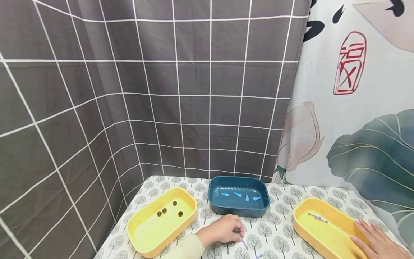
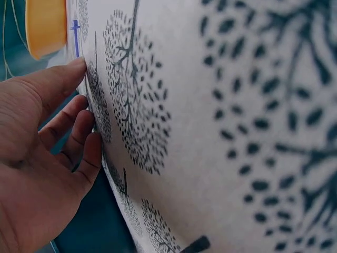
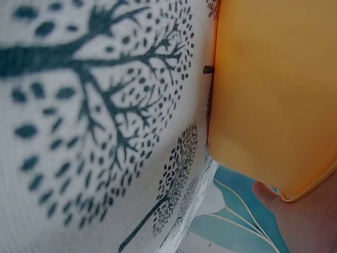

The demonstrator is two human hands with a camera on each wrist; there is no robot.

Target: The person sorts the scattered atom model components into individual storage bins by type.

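A table under a white cloth (image 1: 284,230) printed with small grey trees fills the lower part of the head view, set against a grey tiled curtain (image 1: 145,90) and a floral curtain (image 1: 365,118). 3 trays stand on the cloth. The left yellow tray (image 1: 137,230) holds 4 dark brown beads (image 1: 164,210), loosely grouped toward its far end. The blue tray (image 1: 239,210) sits at the back in the middle, with 4 light blue pieces (image 1: 238,194) in a row on its floor. The right yellow tray (image 1: 300,225) holds 2 thin purple sticks (image 1: 318,217) near its far end.

The right hand (image 1: 376,242) lies on the near right rim of the right yellow tray, fingers straight and together, gripping nothing; the right wrist view shows only a bit of it beneath the tray's corner.

The left hand (image 1: 223,230) rests on the cloth just in front of the blue tray, its fingers bent down to the cloth. A thin purple stick (image 1: 244,244) lies on the cloth touching or just beside its fingertips; I cannot tell whether the fingers pinch it. A 2nd purple stick (image 1: 258,256) lies near the table's front edge, apart from the hand. In the left wrist view the fingertips (image 2: 79,66) press the cloth, with a purple stick (image 2: 76,37) just beyond them.
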